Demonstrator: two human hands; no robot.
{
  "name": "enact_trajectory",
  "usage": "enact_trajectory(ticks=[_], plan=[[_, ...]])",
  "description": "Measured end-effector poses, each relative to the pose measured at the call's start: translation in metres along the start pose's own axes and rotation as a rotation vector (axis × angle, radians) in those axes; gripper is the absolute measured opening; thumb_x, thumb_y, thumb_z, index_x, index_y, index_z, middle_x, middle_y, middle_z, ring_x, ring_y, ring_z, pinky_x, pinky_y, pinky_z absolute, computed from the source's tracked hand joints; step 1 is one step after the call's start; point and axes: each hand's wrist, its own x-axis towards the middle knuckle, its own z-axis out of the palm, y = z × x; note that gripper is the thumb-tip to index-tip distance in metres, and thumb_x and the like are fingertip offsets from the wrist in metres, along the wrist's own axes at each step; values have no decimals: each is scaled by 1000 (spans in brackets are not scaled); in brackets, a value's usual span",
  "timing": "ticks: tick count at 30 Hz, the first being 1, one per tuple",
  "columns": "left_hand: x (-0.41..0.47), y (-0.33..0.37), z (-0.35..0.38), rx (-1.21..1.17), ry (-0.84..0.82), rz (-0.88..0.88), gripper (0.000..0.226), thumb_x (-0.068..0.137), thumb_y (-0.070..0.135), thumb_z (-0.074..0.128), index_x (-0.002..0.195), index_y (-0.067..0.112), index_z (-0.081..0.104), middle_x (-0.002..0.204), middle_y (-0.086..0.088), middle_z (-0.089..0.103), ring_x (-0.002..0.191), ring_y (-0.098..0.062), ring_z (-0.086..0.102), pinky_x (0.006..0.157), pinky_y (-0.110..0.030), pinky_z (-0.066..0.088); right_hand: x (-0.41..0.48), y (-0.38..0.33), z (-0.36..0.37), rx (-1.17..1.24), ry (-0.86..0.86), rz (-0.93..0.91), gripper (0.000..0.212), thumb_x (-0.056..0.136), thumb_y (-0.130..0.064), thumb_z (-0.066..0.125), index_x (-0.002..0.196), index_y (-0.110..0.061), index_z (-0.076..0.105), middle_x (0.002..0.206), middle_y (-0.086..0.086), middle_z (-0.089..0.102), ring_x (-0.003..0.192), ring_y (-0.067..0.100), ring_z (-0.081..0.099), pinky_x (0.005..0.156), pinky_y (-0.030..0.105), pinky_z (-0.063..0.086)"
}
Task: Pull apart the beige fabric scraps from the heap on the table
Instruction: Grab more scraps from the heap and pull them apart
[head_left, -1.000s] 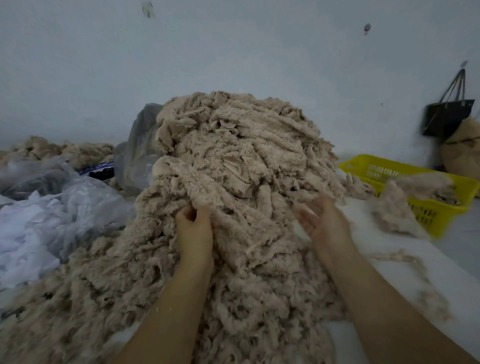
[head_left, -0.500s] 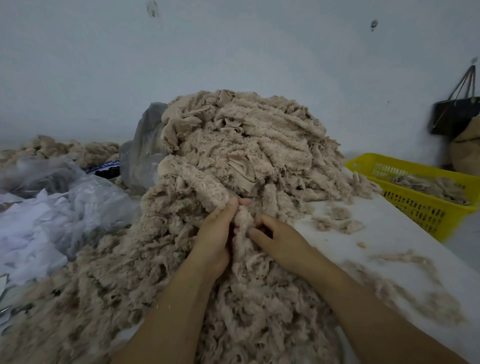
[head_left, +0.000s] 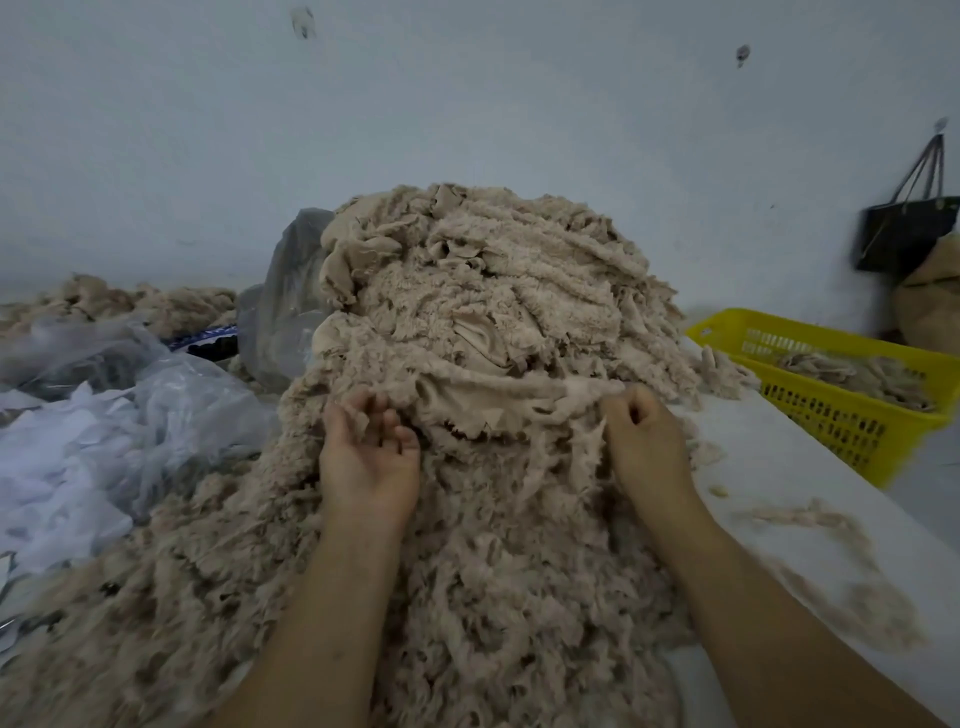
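Stretching across the front of the heap (head_left: 493, 291) on the table (head_left: 779, 467), one beige strip (head_left: 519, 389) lies left to right between the hands. The left hand (head_left: 369, 457) curls round its left end, the right hand (head_left: 644, 441) clenches its right end; pulling outward should free it.

White table (head_left: 769, 457) with beige scrap heap (head_left: 493, 322), loose tufts (head_left: 810, 519), plastic bags (head_left: 171, 410)

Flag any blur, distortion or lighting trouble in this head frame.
Head view, light: dim, flat, cool, no glare or hard shadows. Head view, centre: the heap, left hand and right hand gripping a scrap are fairly sharp. Head view, right edge: the yellow basket and black bag look soft, bent by the wide lens.
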Motion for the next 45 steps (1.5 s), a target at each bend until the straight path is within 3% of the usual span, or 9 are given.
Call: enact_trajectory(ticks=[9, 18, 22, 27, 32, 37, 40, 42, 45], plan=[[-22, -42, 11, 722, -331, -285, 42, 94, 49, 56, 106, 15, 79, 117, -7, 74, 107, -21, 70, 94, -36, 50, -10, -19, 10, 622, -311, 258, 48, 94, -14, 47, 48, -28, 46, 54, -9, 42, 46, 5, 40, 47, 24, 35], [-10, -27, 14, 198, -113, -172, 31, 101, 33, 50, 125, 15, 57, 84, 0, 66, 71, -9, 63, 59, -18, 50, -18, -19, 16, 180, -550, 109, 43, 101, -21, 50, 61, -25, 35, 50, -15, 36, 45, 1, 31, 43, 14, 29], [7, 10, 3, -167, -6, -36, 42, 106, 35, 45, 135, 9, 59, 131, -14, 64, 125, -28, 58, 112, -45, 41, -9, -22, -7, 543, -326, 343, 48, 99, -24, 51, 52, -26, 65, 56, -5, 60, 50, 10, 59, 48, 19, 48], [-10, -13, 13, 148, -110, -74, 42, 99, 49, 49, 95, 19, 79, 90, -2, 75, 85, -15, 71, 79, -31, 57, 12, -14, -18, 1008, -71, 549, 32, 99, -32, 47, 73, -19, 60, 68, 6, 54, 63, 20, 54, 62, 30, 48], [-13, -20, 11, 744, -180, 7, 26, 89, 43, 67, 72, 26, 77, 62, 2, 59, 51, -10, 50, 53, -21, 46, 14, -7, -17, 1128, -72, 512, 36, 101, -30, 40, 102, -12, 71, 78, 0, 69, 71, 12, 65, 59, 21, 54], [-23, -32, 5, 1239, -467, -45, 29, 89, 55, 65, 75, 33, 79, 83, 7, 76, 74, -8, 69, 64, -17, 50, 18, -7, -20, 1118, -64, 472, 42, 108, -33, 27, 130, -15, 58, 116, -1, 63, 104, 16, 63, 78, 27, 52], [-23, -33, 1, 1492, -538, -113, 45, 83, 57, 72, 61, 17, 68, 63, -4, 67, 56, -16, 60, 51, -18, 45, 14, -8, -18, 1073, -134, 483, 44, 107, -34, 27, 132, -18, 59, 121, -4, 63, 101, 15, 63, 87, 29, 50], [-20, -36, 2, 1521, -397, -12, 40, 84, 53, 73, 76, 13, 72, 68, 0, 72, 55, -11, 65, 49, -16, 45, 12, -8, -18, 1092, -147, 516, 42, 105, -32, 31, 123, -17, 66, 115, -1, 70, 97, 18, 67, 82, 33, 53], [-7, -26, 5, 989, -38, 151, 24, 93, 30, 63, 108, 12, 69, 69, 7, 72, 49, -11, 59, 48, -21, 44, 8, -12, -26, 1247, -86, 568, 37, 101, -24, 35, 104, -13, 70, 83, 8, 75, 62, 21, 71, 54, 28, 56]])
